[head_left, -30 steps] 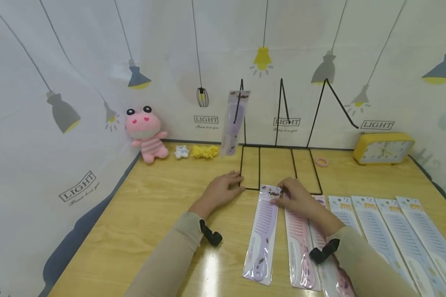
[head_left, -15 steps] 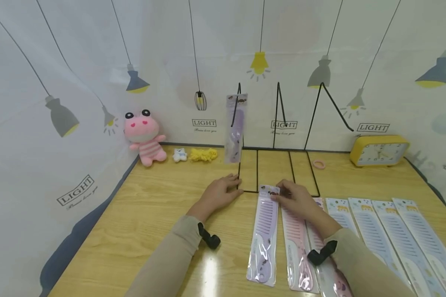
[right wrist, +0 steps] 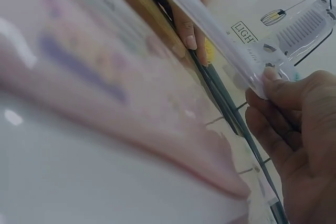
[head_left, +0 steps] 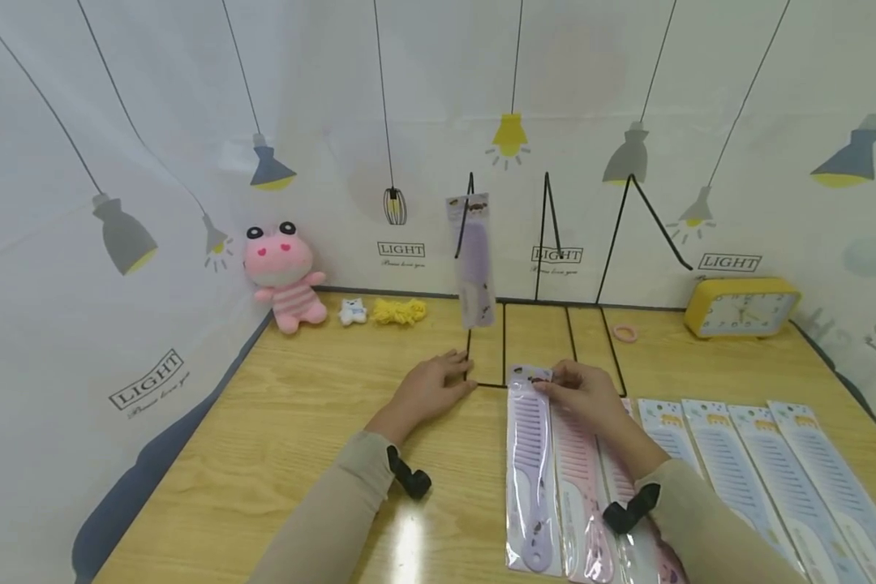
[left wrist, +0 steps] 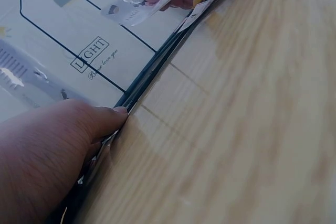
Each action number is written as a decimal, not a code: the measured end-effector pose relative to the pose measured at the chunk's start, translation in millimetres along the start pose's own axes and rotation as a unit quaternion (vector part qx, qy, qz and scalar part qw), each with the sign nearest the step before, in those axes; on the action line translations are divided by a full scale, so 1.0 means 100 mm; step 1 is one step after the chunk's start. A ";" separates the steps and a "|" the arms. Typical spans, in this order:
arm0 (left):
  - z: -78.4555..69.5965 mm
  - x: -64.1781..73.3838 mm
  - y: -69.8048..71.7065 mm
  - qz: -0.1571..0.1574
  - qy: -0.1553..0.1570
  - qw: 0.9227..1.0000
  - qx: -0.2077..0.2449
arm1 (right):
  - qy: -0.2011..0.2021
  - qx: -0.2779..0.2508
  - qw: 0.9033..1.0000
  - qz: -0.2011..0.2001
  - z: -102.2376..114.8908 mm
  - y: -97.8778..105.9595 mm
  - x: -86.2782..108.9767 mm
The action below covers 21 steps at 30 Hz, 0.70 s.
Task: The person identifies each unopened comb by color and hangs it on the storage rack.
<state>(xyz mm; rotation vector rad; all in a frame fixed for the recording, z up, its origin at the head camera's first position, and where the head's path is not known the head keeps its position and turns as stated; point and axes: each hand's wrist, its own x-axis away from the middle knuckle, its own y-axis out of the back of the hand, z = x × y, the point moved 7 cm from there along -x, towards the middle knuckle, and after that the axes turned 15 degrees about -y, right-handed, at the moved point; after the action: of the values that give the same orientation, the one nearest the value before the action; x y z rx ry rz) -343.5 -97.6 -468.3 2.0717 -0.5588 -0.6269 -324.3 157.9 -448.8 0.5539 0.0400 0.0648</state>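
Observation:
My right hand [head_left: 591, 397] pinches the top of a clear-wrapped purple comb [head_left: 531, 478]; in the right wrist view thumb and fingers grip the packet's header [right wrist: 270, 85]. The left hand [head_left: 427, 388] rests on the table with fingers extended, touching the front left corner of a black wire rack [head_left: 491, 385]. In the left wrist view its thumb [left wrist: 107, 119] lies against the base wire. Another packaged purple comb [head_left: 474, 264] hangs from the rack's left hook. The middle hook [head_left: 552, 215] and right hook [head_left: 660, 219] hold nothing.
Packaged pink combs [head_left: 580, 478] lie partly under my right arm, with several blue ones [head_left: 737, 478] farther right. Along the back stand a pink plush toy [head_left: 285, 276], a small white bear figure [head_left: 352, 311], yellow yarn [head_left: 399, 311], a pink ring [head_left: 624, 333] and a yellow clock [head_left: 743, 308].
The lower end of the held comb packet has swung right, over beside the pink one. On the left hook, the hanging packet's bottom has swung right too. Both hands stay nearly in place.

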 end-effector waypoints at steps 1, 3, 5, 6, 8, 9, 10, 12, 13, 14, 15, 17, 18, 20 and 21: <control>0.00 0.01 -0.01 0.001 0.002 1.000 -0.001 | -0.002 -0.002 1.000 0.001 0.00 -0.01 0.01; 0.01 0.03 -0.01 -0.001 0.000 1.000 0.000 | -0.007 -0.001 1.000 -0.002 0.01 0.00 0.02; 0.01 0.04 -0.01 -0.005 -0.003 1.000 0.002 | -0.009 0.003 1.000 -0.007 0.04 0.00 0.02; 0.01 0.04 -0.01 -0.007 -0.005 1.000 0.002 | -0.008 0.001 1.000 -0.006 0.05 0.00 0.03; 0.00 0.02 0.00 -0.010 -0.008 1.000 0.004 | -0.008 -0.003 1.000 -0.006 0.06 0.02 0.02; 0.00 0.01 0.01 -0.010 -0.006 1.000 0.004 | -0.006 -0.005 1.000 -0.005 0.07 0.03 0.01; 0.01 0.01 0.00 -0.008 -0.004 1.000 0.004 | -0.007 -0.007 1.000 -0.002 0.08 0.03 0.01; 0.02 0.01 0.00 -0.004 0.002 1.000 0.002 | -0.009 -0.009 1.000 0.004 0.08 0.03 0.01; 0.02 0.01 0.00 -0.002 0.003 1.000 0.004 | -0.009 -0.007 1.000 0.003 0.08 0.03 0.01; 0.01 0.00 0.00 -0.002 0.003 1.000 0.003 | -0.008 -0.008 1.000 0.001 0.09 0.04 0.02; 0.01 -0.01 0.00 -0.002 0.001 1.000 0.004 | -0.006 -0.009 1.000 -0.003 0.09 0.06 0.03; 0.00 0.00 0.01 -0.005 -0.003 1.000 0.007 | -0.001 -0.012 1.000 -0.008 0.11 0.06 0.03; 0.00 0.00 0.01 -0.006 -0.004 1.000 0.009 | 0.002 -0.015 1.000 -0.009 0.11 0.06 0.03; -0.01 0.00 0.02 -0.008 -0.008 1.000 0.010 | 0.005 -0.021 1.000 -0.007 0.12 0.05 0.04; 0.00 0.00 0.01 -0.008 -0.007 1.000 0.011 | 0.004 -0.022 1.000 -0.005 0.12 0.05 0.04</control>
<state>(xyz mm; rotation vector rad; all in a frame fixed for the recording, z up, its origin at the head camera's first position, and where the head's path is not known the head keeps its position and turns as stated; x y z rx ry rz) -343.7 -97.9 -466.9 2.0957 -0.5598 -0.6477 -320.0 156.2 -436.4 0.5102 0.0486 0.0573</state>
